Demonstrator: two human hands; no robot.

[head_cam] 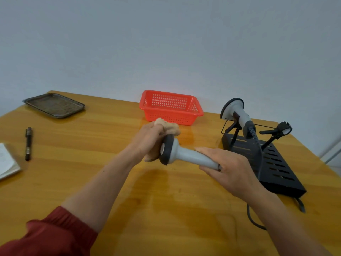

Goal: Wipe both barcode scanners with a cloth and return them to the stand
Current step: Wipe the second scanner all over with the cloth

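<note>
Head view: left hand clutches crumpled cloth on grey scanner; right hand curls fingers round its handle; red lattice basket behind.

Just beyond your left hand sits a red slotted basket, near the wall. Well out to that hand's left on the wooden table you have a black pen, a notebook at the frame's edge, and a dark metal tray farther back.
</note>
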